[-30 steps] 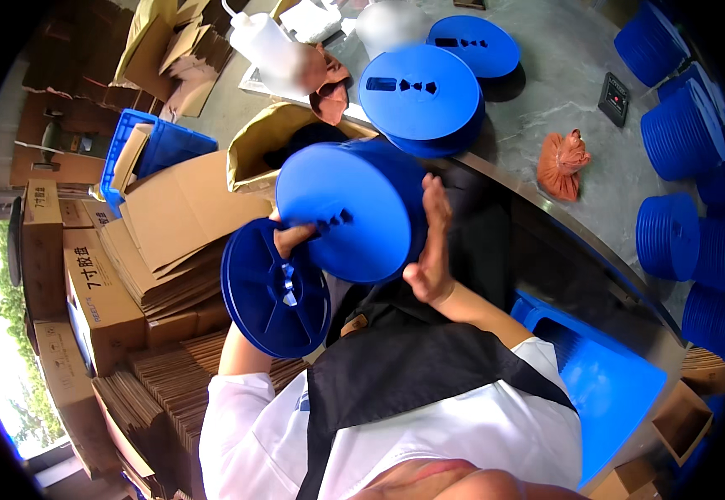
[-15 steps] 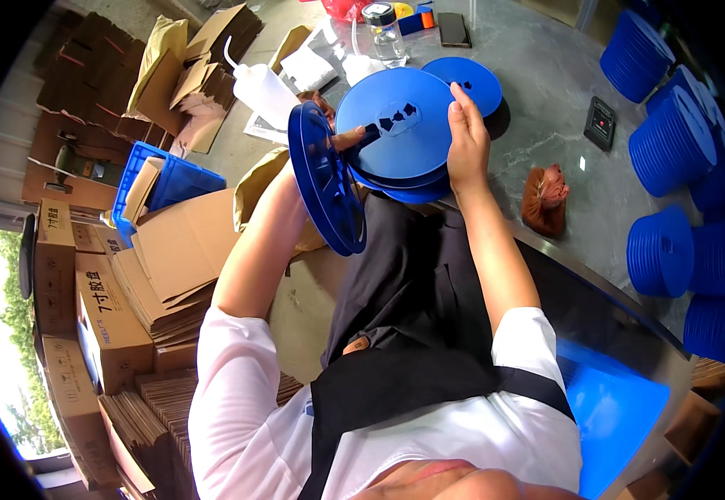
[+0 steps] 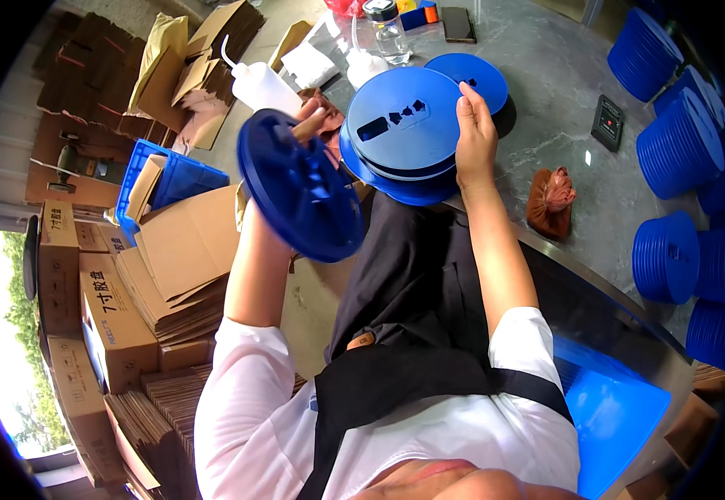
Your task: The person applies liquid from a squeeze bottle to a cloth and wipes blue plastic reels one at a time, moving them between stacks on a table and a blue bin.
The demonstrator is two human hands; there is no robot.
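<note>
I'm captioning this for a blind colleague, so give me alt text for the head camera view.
A person's left hand holds a round blue plastic reel flange tilted on edge, while the right hand grips the rim of a blue plastic reel at the edge of a grey table. Stacks of blue reels stand to the right, flattened cardboard boxes to the left.

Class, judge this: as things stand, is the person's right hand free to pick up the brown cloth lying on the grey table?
Probably not yet: the right hand grips a blue reel, though the brown cloth lies uncovered nearby.
</note>
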